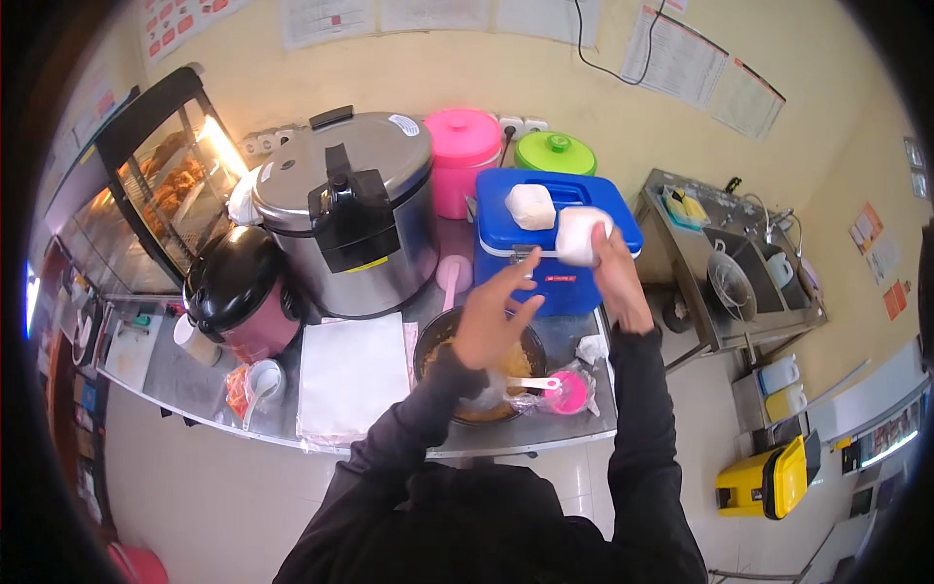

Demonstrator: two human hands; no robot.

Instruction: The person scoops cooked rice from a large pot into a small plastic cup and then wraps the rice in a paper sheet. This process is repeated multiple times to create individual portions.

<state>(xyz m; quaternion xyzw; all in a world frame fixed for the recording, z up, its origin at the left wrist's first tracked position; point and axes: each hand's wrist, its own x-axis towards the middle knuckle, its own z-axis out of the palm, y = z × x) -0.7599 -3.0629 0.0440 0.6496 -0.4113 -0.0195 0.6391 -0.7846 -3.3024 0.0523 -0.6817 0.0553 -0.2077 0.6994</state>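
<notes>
My right hand grips a white paper-wrapped packet above the front of a blue cooler box. A second wrapped packet rests on the cooler's lid. Blurred and with fingers apart, my left hand hovers over a dark pot holding yellowish-brown food; nothing shows in its grasp. A white-handled utensil lies across the pot's right rim, near a pink cup in clear plastic. Behind the pot is a pink ladle. White paper sheets are stacked left of it.
A large steel rice cooker and a smaller pink-and-black one stand left, beside a lit display case of fried food. Pink and green lidded containers sit behind the cooler. Right are a steel sink and yellow bin.
</notes>
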